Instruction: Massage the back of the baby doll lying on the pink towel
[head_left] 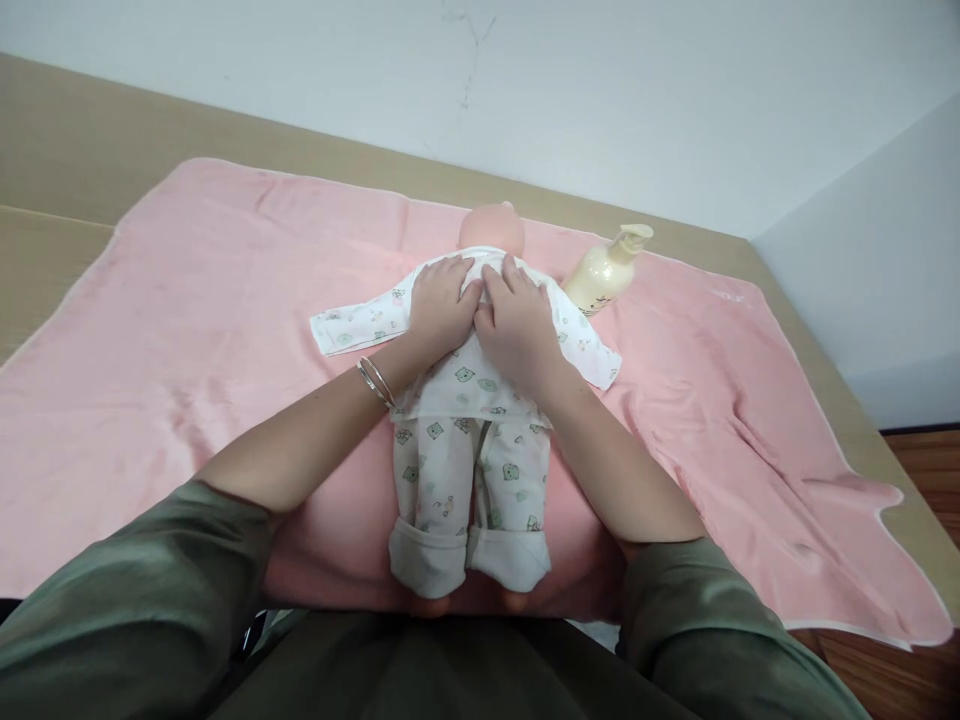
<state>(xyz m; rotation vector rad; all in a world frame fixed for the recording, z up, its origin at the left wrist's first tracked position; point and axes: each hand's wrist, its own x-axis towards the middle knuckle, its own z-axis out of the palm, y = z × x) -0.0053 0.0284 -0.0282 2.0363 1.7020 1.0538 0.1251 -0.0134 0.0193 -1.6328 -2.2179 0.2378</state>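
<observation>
The doll (478, 385) lies on a pink blanket (247, 270) spread over the bench (52, 130), directly beneath the hands and straight ahead of the person. Its long axis runs away from the person: head (491, 230) at the far end, trousers (444, 465) with turned-up cuffs at the near edge. The left hand (444, 300) and the right hand (517, 322) rest palm down on the upper part of the printed shirt (480, 378), one on each side of the midline. Both are open, fingers extended and slightly spread toward the head, thumbs angled inward; neither grips anything. Whether the thumbs touch cannot be determined, nor whether the doll faces up or down. Neither hand is nearer the doll, since both bear on it. The sleeves extend outward on either side. A pump bottle (602, 272) stands beyond the right sleeve, nearer the right hand.
</observation>
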